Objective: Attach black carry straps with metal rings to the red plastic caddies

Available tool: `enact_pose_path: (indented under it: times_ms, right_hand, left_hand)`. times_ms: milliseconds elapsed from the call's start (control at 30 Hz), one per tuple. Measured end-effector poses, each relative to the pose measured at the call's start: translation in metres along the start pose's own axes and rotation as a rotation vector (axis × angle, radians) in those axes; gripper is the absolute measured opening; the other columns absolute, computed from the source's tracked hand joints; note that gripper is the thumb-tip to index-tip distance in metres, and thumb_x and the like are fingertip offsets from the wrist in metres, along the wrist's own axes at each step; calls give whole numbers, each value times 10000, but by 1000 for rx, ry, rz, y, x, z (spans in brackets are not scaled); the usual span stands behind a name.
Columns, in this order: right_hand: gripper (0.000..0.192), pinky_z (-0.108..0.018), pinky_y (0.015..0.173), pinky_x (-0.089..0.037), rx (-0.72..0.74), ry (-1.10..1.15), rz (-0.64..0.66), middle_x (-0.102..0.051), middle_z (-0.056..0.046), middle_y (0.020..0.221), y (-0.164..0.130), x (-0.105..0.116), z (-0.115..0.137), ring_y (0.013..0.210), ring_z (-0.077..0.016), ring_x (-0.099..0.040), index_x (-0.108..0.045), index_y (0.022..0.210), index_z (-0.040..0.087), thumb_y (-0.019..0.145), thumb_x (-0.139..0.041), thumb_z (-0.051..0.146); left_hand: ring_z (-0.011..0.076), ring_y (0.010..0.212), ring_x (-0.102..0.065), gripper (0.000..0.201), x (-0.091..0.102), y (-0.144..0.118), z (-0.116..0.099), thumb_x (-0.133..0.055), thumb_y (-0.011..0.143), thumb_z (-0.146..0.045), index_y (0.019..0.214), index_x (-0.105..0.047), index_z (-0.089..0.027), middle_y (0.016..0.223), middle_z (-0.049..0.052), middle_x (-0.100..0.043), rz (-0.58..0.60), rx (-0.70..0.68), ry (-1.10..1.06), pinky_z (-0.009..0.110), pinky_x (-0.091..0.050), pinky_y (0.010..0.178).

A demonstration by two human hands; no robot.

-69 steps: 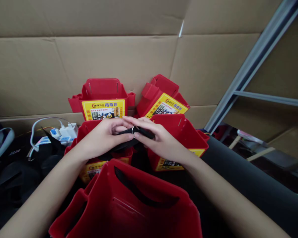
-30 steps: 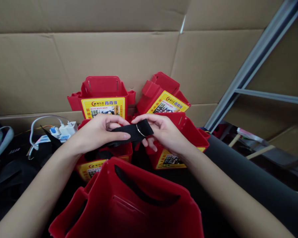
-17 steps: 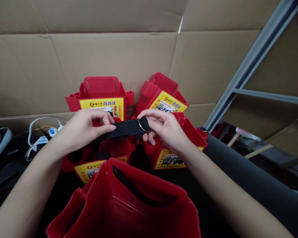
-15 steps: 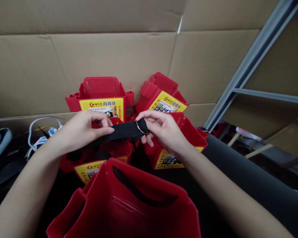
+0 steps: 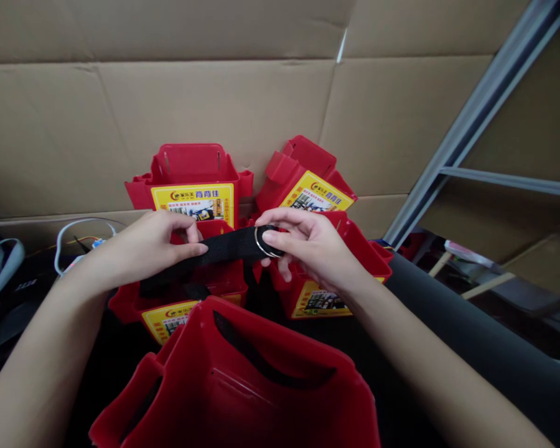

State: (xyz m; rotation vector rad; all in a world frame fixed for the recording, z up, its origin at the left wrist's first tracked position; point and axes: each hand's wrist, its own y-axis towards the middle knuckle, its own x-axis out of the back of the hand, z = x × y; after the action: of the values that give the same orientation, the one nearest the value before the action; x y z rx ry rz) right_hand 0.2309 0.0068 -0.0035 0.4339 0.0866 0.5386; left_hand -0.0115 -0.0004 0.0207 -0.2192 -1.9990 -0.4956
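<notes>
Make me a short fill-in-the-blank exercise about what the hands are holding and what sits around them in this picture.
1. Both hands pinch a black ____ stretched between them.
2. The right hand holds the end of the strap that carries a metal ____.
3. The left hand grips the strap above plastic bins coloured ____.
4. The wall behind the bins is made of ____.

Missing words: strap; ring; red; cardboard

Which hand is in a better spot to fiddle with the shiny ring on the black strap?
Probably the right hand. Its fingertips already pinch the metal ring at the end of the black strap. The left hand grips the strap farther along, away from the ring, so it looks better suited to steadying.
</notes>
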Motion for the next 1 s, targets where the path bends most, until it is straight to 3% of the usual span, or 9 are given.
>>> enact_pose_path:
  times_ms: [100,200,300,367,533,667,833,1000]
  right_hand:
    - [270,-121,343,-459,15,0,25,-597,0,725,-1,0,1,530,-91,-608,-546,954,134,739,-685,221]
    - [293,-115,345,-453,8,9,78,-592,1,767,-3,0,3,532,-79,-599,-539,972,148,729,-695,201]
    - [282,-100,350,-437,16,47,80,-581,8,777,-4,-2,5,520,-53,-572,-540,974,155,736,-686,191]
    - [264,-92,346,-421,26,90,65,-569,21,755,-4,-2,6,493,-34,-540,-543,968,158,741,-677,180]
    - [237,-90,359,-408,54,203,-8,-567,31,758,-2,2,10,481,-17,-512,-558,942,169,732,-667,160]
    - [285,-79,358,-381,84,314,-136,-543,61,707,-2,14,24,460,-7,-491,-579,920,200,669,-710,179]
    - [224,-44,333,-325,202,444,-302,-510,88,652,-5,34,47,448,16,-438,-598,849,225,665,-687,133]
    - [187,-33,327,-311,198,426,-262,-527,90,666,-13,28,58,485,12,-487,-572,864,232,725,-628,120]
  left_hand:
    - [183,856,-597,171,-2,0,-7,-627,742,-336,824,-614,-187,925,26,-665,-50,-99,-97,295,-446,814]
    - [191,1050,-558,358,-11,1,-21,-661,733,-343,1064,-604,-219,1128,33,-617,-1,-191,-390,305,-407,954]
    - [160,908,-608,342,-23,3,-34,-632,770,-347,1089,-620,-226,1044,25,-655,188,-210,-605,247,-481,807]
    - [137,772,-611,283,-28,4,-38,-628,775,-350,1014,-659,-201,915,20,-679,247,-186,-662,202,-480,670]
    - [75,641,-566,181,-28,7,-32,-624,786,-335,870,-685,-186,802,-3,-668,195,-132,-856,141,-434,590]
    - [51,604,-543,151,-22,8,-19,-649,776,-314,844,-679,-183,717,-30,-635,176,-148,-886,114,-407,557]
    - [52,584,-571,153,-18,6,-14,-683,749,-232,892,-665,-182,682,-37,-651,258,-143,-945,114,-423,547]
    - [54,621,-575,146,-21,6,-18,-709,714,-207,832,-643,-152,698,-32,-641,170,-121,-909,120,-442,594]
